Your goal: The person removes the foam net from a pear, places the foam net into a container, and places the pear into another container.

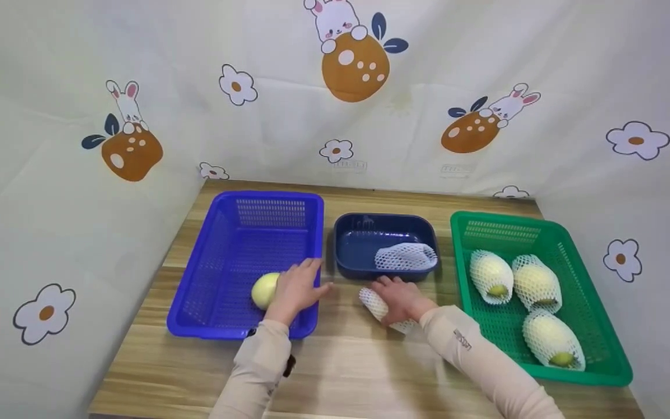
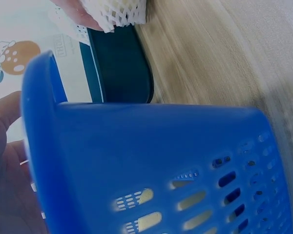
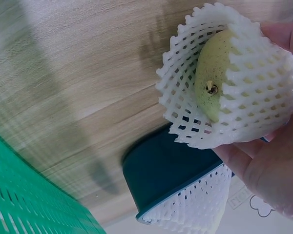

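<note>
Sleeves (image 1: 498,372): over the worktop (image 1: 335,384);
Left hand (image 1: 298,289): fingers apart, near the bare fruit (image 1: 264,291) in the blue basket (image 1: 265,250);
Right hand (image 1: 398,299): fingers clamped round netted fruit (image 3: 259,83) near navy tray (image 1: 355,247);
Green basket (image 1: 501,329): three wrapped fruits (image 1: 535,282)

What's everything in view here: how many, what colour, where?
Table: 1, brown, lower middle
Patterned cloth: count unclear, off-white, behind table
Blue basket: 1, blue, table's left
Green basket: 1, green, table's right
Small bin: 1, dark blue, between baskets
Foam net: at least 1, white, in small bin
Wrapped fruits: 3, yellowish, white-netted, in green basket
Bare fruit: 1, yellowish, in blue basket
Held fruit: 1, yellowish-green, white-netted, nearer than small bin
Sleeves: 2, beige, lower edge
Left hand: 1, bare, beside bare fruit
Right hand: 1, bare, round held fruit
</note>
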{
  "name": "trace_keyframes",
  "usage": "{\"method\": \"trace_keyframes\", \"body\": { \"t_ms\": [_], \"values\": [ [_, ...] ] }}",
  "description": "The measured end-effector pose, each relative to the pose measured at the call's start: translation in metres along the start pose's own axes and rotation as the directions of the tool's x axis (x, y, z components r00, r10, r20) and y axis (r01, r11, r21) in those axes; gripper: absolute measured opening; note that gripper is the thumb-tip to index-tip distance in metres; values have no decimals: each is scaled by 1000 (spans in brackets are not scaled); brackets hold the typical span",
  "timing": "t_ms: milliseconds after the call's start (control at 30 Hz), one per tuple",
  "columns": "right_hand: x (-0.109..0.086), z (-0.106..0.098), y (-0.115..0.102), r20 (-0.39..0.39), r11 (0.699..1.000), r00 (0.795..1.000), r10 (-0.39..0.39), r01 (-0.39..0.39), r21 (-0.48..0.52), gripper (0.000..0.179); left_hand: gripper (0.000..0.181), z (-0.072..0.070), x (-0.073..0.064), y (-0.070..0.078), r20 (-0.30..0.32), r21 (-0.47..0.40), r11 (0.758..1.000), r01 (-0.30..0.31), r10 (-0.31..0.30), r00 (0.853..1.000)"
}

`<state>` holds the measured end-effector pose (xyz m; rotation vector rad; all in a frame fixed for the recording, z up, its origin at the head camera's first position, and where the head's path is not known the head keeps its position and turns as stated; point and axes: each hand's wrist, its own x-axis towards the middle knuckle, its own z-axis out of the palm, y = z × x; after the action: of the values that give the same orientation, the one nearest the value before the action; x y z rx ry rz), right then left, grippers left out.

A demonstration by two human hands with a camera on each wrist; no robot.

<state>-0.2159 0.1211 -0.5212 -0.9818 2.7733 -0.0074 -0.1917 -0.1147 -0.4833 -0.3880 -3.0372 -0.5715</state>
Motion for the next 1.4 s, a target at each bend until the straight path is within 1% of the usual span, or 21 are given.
{"method": "trace_keyframes", "body": {
  "t_ms": [200,367,433,500,600,700,733,800,833,933,967,1000,1133,1200,1300,1400],
  "values": [
    [-1,1,4,-14,999,1000,-23,24,48,84,53,0,0,2,7,-2,1000,4,-4,1000],
    [-3,2,8,-39,996,998,-42,45,78,88,53,1,1,2,-6,15,1000,-2,2,1000],
    [-4,3,10,-52,994,997,-55,59,92,90,53,1,1,3,-13,18,1000,-1,1,1000],
    [-5,4,12,-77,989,994,-84,93,119,89,53,2,0,5,-23,24,1000,-3,3,1000],
    [-7,5,15,-123,976,984,-132,150,157,88,52,3,0,7,-40,32,999,-13,15,999],
    [-9,6,19,-189,956,965,-183,219,194,86,51,3,1,11,-55,46,999,-29,32,998],
    [-8,11,24,-219,950,954,-205,248,191,88,51,3,2,13,-61,47,998,-39,42,997],
    [-10,11,26,-243,943,945,-220,270,196,88,51,4,2,18,-69,49,997,-60,63,996],
    [-12,10,26,-249,942,943,-219,272,199,88,52,4,3,20,-73,51,996,-71,75,995],
    [-13,8,25,-241,952,952,-191,239,191,88,52,7,2,29,-80,41,994,-105,109,991],
    [-16,3,21,-224,958,961,-165,210,196,85,53,8,2,31,-80,37,993,-115,117,990],
    [-16,2,21,-219,964,965,-148,190,186,85,53,10,2,34,-78,33,992,-123,126,989],
    [-17,5,22,-224,978,969,-100,137,157,82,51,21,2,42,-83,12,988,-154,155,984],
    [-19,7,21,-231,982,969,-84,120,144,78,49,28,1,45,-92,1,986,-168,167,982],
    [-24,8,20,-251,985,965,-77,113,131,74,47,38,-2,50,-117,-38,980,-193,187,975],
    [-27,10,18,-283,986,955,-85,122,115,72,46,47,-5,54,-135,-71,972,-224,213,968]
  ]
}}
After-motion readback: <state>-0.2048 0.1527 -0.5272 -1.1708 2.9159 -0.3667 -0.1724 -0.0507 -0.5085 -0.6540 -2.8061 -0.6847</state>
